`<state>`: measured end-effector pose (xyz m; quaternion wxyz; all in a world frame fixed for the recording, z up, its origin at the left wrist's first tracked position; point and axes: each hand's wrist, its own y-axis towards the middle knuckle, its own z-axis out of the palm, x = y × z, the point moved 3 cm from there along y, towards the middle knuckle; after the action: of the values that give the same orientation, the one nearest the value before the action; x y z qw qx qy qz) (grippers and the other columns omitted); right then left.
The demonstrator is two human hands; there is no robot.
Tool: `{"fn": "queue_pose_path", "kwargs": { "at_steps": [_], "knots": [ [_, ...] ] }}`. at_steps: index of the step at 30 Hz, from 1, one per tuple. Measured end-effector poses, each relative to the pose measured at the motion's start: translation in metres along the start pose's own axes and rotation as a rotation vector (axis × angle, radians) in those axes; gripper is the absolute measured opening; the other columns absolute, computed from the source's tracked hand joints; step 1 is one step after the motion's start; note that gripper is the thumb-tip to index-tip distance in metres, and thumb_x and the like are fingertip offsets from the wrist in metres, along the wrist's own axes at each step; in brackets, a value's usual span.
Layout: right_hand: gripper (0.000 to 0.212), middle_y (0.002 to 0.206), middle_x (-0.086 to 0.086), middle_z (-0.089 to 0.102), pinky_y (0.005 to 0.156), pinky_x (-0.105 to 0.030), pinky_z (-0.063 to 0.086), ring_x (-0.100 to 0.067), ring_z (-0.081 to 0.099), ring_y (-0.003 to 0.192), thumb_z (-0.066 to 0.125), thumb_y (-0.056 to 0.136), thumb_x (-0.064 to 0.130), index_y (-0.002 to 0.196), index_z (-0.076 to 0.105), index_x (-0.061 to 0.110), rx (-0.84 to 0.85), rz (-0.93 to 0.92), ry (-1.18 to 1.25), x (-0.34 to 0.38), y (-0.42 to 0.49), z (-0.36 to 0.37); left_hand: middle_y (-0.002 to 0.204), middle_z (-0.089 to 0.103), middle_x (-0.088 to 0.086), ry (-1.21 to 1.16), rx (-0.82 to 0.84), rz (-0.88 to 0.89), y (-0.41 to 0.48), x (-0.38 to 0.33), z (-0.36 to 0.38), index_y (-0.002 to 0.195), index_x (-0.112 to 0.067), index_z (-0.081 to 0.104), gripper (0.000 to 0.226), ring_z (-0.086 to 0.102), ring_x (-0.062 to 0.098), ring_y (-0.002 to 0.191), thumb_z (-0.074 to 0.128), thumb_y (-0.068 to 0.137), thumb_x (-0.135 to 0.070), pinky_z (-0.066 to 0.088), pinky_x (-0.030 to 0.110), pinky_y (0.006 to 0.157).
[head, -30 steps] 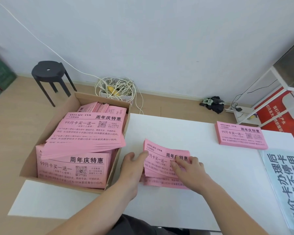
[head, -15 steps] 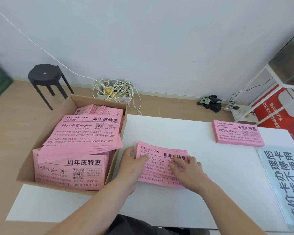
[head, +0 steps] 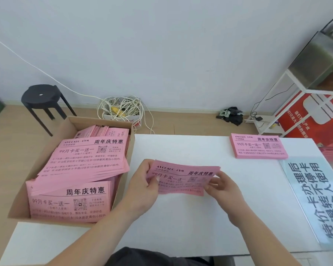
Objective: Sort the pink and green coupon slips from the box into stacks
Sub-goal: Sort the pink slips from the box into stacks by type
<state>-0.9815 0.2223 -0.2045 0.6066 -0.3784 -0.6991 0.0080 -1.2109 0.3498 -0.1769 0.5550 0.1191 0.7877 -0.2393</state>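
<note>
From the head camera, the person is holding a bundle of pink coupon slips [head: 183,179] over the middle of the white surface [head: 181,223], printed side up and slightly bowed; whether its near edge is touching the surface cannot be told. The left hand [head: 142,189] is pinching the bundle's left end, its grip clamped there with the thumb on top. The right hand [head: 222,187] is taking the right end, its grip clamped on that edge with the fingers curling beneath. To the left, an open cardboard box [head: 19,208] is sitting at the surface's corner, holding loose piles of pink slips [head: 85,160] that are overlapping at several angles. A squared-up pink stack [head: 258,145] is lying at the far right of the surface, well apart from the hands. Beside it, a pale blue laminated sign [head: 311,198] is running along the right edge. On the floor beyond, a black stool [head: 40,96] is standing near the box, a tangle of white cable [head: 121,110] is lying against the wall, and a white rack [head: 288,93] is standing at the right.
</note>
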Motion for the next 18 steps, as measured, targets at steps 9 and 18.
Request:
{"fn": "queue_pose_path", "kwargs": {
  "at_steps": [9, 18],
  "knots": [
    [0.020, 0.089, 0.006, 0.074, 0.073, -0.026, 0.048, -0.006, 0.066, 0.083, 0.065, 0.094, 0.002, 0.090, 0.069, 0.021, -0.178, -0.170, -0.015, 0.015, -0.009, -0.022, 0.095, 0.065, -0.007, -0.018, -0.037, 0.035, 0.005, 0.012, 0.007, 0.108, -0.033, 0.055, 0.039, 0.062, 0.007, 0.091, 0.059, 0.095, 0.004, 0.049, 0.015, 0.081],
    [0.031, 0.113, 0.019, 0.069, 0.076, -0.012, 0.046, 0.012, 0.061, 0.097, 0.057, 0.097, 0.002, 0.106, 0.065, 0.031, -0.238, -0.093, -0.004, -0.014, -0.006, -0.007, 0.121, 0.062, -0.017, 0.053, -0.027, -0.039, 0.007, 0.042, 0.024, 0.125, -0.037, 0.054, 0.049, 0.054, -0.009, 0.118, 0.055, 0.097, 0.004, 0.040, 0.012, 0.104]
  ]
}}
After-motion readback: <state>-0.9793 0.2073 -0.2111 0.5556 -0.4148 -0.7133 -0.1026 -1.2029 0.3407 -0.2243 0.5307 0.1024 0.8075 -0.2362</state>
